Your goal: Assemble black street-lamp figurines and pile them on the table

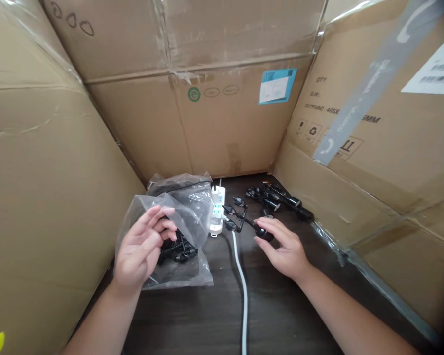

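Observation:
My right hand point(286, 246) is closed, thumb and fingers around the round base of a black branched piece point(242, 217). The piece's thin stem points left and splits into arms with several small dark tips. On the left, my left hand point(142, 244) is raised in front of a clear plastic bag point(192, 197), fingers half curled and spread apart. The bag's film touches or passes close to its fingertips, and nothing shows gripped there. Inside the bag lie several black pieces point(183, 251), partly blurred by the plastic and covered by my hand.
A white power strip point(217, 212) with plugs stands behind the held piece; its white cable point(240, 286) runs toward me across the dark table point(185, 320). More black branched pieces point(277, 197) lie at the back right. Large cardboard boxes point(222, 133) enclose three sides.

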`<state>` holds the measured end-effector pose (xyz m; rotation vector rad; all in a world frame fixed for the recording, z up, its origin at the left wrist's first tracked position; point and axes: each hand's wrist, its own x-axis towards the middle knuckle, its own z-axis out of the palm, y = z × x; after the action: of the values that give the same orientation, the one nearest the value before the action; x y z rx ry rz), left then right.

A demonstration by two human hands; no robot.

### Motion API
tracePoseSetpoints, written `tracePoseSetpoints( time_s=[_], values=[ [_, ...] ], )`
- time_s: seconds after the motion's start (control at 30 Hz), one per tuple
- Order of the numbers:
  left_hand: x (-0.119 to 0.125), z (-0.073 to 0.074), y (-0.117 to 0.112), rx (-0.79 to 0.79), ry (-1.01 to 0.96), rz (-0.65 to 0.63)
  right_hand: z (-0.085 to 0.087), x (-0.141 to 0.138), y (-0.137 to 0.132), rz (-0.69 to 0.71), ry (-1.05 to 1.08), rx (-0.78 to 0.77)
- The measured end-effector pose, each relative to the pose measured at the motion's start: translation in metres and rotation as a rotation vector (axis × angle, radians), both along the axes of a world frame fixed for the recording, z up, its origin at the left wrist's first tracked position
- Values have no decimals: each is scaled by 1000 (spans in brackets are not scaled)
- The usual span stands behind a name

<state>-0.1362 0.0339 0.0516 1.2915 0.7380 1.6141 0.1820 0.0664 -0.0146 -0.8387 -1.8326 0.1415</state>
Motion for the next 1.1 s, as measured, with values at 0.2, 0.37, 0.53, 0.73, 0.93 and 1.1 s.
tracePoseSetpoints(
  time_s=[0.2, 0.37, 0.53, 0.73, 0.93, 1.1],
  values=[
    [6, -16, -30, 362, 459, 310, 1, -3, -2, 31, 15, 4],
    [29, -23, -53, 410, 512, 254, 5, -14, -11, -1, 49, 47],
    [75, -37, -56, -86, 328, 5, 7, -34, -34, 32, 50, 24],
    [96, -59, -50, -363, 214, -142, 4, -51, -53, 320, -63, 23],
    [89, -62, -44, -250, 298, -53, 1, -49, -51, 533, -62, -104],
    [86, -61, -42, -92, 477, -124, -1, -46, -51, 419, 145, -285]
  ],
)
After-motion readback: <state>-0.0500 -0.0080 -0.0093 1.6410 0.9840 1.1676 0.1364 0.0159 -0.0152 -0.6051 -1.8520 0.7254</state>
